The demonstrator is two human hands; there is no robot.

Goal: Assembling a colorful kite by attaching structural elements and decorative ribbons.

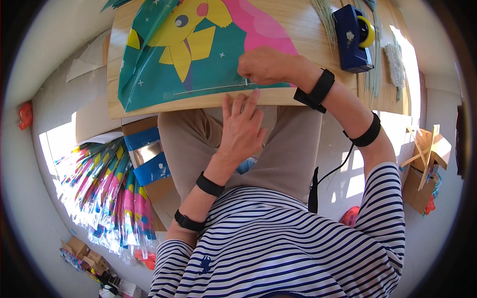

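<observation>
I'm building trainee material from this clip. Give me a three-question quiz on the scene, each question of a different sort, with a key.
1. Multiple choice: On which coloured area of the printed sheet does the thin pale rod lie?
A) Pink
B) Yellow
C) Green

2. True or false: The blue tape dispenser stands on the table, apart from the right hand.

3. Count: How many black bands are on the left forearm?

Key:
1. C, green.
2. True; it stands to the right of that hand.
3. Two, one near the wrist and one farther up.
</observation>
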